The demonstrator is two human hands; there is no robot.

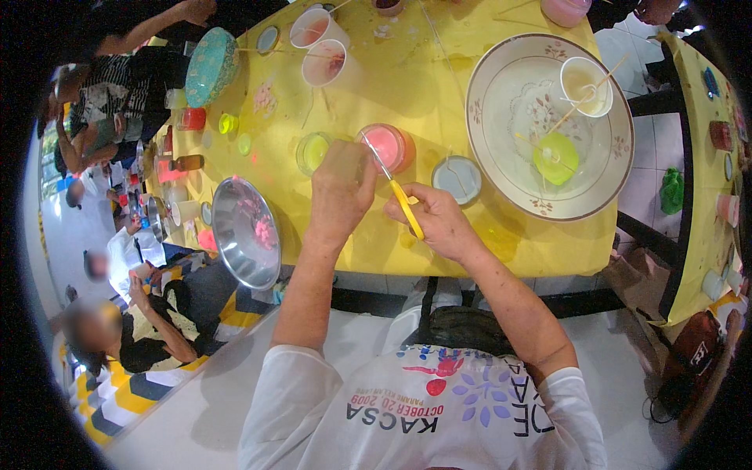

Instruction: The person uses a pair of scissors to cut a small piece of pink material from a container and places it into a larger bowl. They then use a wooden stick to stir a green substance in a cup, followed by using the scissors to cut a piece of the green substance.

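Note:
My right hand (435,220) grips a pair of scissors (405,205) with yellow handles. Their metal blades reach over a glass jar of pink wax-like material (388,147), close to the fingers of my left hand (343,182). That hand is curled at the jar's left side, its fingertips turned away, so whatever they may pinch is hidden. Partly behind it stands a small glass jar with yellow-green contents (314,151). A round lid (456,179) lies to the right of the pink jar, with a thin string-like piece on it.
A large plate (499,170) at right holds a paper cup (587,88) and a yellow-green piece (555,158) with sticks. Metal bowl (247,235) with pink crumbs stands at the left edge. Two cups (323,61) stand farther back. People sit and stand nearby.

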